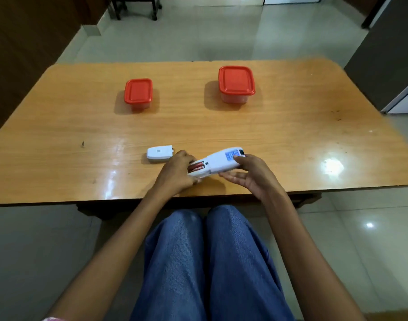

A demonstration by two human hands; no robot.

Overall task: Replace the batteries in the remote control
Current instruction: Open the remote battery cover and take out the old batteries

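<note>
Underside of the remote control (221, 162), held just above the near edge of the table (291, 126): my right hand (249, 177) takes a narrow grip on the labelled end, thumb above and fingers below, and my left hand (177, 174) is curled round the open battery end. The battery cover (159, 154) is already off and lies on the table beside my left hand, while two red batteries (196, 168) sit in the bay. I cannot tell whether these are old or new, so I judge that at least refitting the cover remains.
</note>
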